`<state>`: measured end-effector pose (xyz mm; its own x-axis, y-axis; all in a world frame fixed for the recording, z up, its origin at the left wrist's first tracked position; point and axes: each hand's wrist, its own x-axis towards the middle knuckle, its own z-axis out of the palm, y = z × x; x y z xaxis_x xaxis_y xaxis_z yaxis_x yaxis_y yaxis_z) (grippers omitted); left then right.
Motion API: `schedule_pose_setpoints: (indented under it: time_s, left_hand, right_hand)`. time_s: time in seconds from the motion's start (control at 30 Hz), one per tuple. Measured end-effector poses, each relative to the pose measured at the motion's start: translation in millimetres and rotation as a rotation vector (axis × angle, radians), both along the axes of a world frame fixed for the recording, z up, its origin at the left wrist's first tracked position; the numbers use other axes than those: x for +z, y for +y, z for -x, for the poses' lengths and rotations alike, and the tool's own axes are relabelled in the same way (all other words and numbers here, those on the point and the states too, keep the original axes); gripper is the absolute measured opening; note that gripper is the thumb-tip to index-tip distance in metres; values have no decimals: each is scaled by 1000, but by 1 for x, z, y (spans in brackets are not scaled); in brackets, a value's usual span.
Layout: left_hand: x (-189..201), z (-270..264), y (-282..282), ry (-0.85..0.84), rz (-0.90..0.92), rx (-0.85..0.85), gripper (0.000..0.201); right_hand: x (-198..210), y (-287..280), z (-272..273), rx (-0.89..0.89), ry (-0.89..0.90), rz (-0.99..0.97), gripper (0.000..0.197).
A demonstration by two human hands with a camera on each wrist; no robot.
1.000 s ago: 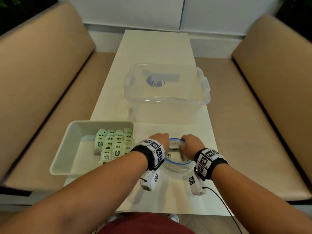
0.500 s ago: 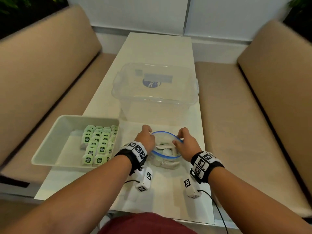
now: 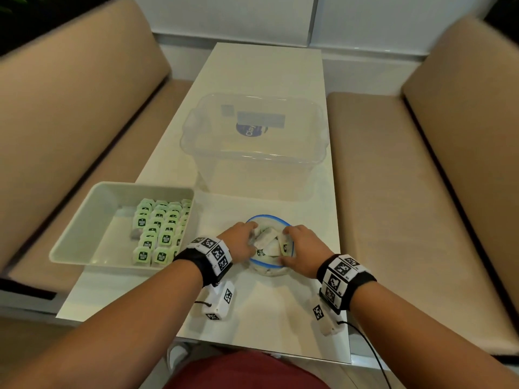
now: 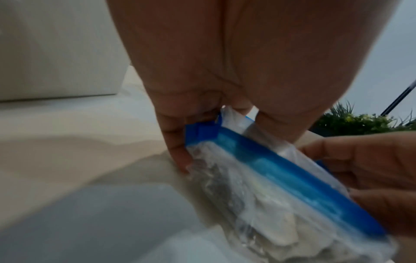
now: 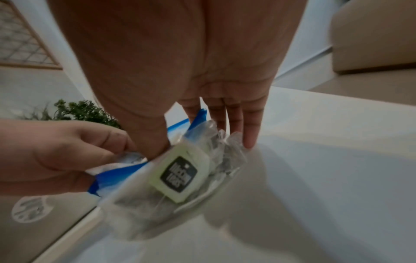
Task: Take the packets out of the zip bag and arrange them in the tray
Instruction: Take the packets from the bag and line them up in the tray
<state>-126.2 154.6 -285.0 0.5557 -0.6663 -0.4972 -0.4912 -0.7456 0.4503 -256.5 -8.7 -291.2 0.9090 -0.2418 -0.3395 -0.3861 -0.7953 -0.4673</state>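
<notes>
The clear zip bag (image 3: 269, 269) with a blue zip rim stands on the table in front of me, its mouth held wide. My left hand (image 3: 247, 237) pinches the rim's left side and my right hand (image 3: 289, 244) pinches the right side. Several white-green packets (image 3: 265, 242) lie inside. In the left wrist view my left hand (image 4: 216, 124) grips the corner of the bag (image 4: 270, 178). The right wrist view shows my right hand (image 5: 202, 142) on the bag (image 5: 157, 210), with one packet (image 5: 178, 175) behind the plastic. The white tray (image 3: 109, 237) at left holds rows of packets (image 3: 160, 234).
A large clear plastic bin (image 3: 252, 169) stands just behind the bag. The white table (image 3: 266, 313) is narrow, with beige sofa seats on the left (image 3: 56, 136) and right (image 3: 393, 192). The tray overhangs the table's left edge.
Both hands have pulled the bag's rim apart, so its mouth is wider and the packets inside show. The tray's packets are unchanged.
</notes>
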Motion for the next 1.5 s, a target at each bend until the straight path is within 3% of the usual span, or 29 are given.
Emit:
schedule_pose_setpoints:
  time_s: [0.2, 0.37, 0.43, 0.53, 0.7, 0.8, 0.9, 1.0, 1.1, 1.17, 1.37, 1.5]
  left_hand:
    - [-10, 13, 7, -60, 39, -47, 83]
    - [3, 11, 5, -315, -111, -121, 68]
    - [16, 10, -2, -414, -62, -127, 67]
    - [28, 13, -15, -524, 0, -160, 53]
    - [33, 27, -27, -633, -278, -303, 16]
    - [38, 33, -30, -696, -260, -311, 15]
    - [46, 38, -32, -770, -76, -336, 18]
    - [51, 37, -31, -755, 180, -356, 21]
    - [54, 32, -28, -586, 303, -251, 23]
    - [51, 25, -28, -470, 242, -158, 25]
    - [34, 25, -34, -392, -139, -385, 17]
    - [26, 29, -37, -352, -216, -403, 48]
  right_hand:
    - [-8, 5, 4, -15, -64, -26, 84]
    - [-8, 5, 5, -7, -71, 28, 84]
    - [-7, 7, 4, -17, -74, 43, 83]
    - [-5, 9, 5, -44, -97, 56, 83]
    - [3, 10, 3, -33, -133, 140, 85]
    - [8, 10, 3, -9, -237, 172, 73]
    - [13, 10, 0, 29, -409, 167, 47]
    - [16, 7, -2, -28, -523, 89, 22]
    - [18, 0, 0, -84, -519, 70, 11]
    - [20, -4, 2, -162, -484, 23, 15]
    - [17, -11, 13, -340, -482, -163, 12]
    - [15, -11, 18, -391, -469, -234, 12]
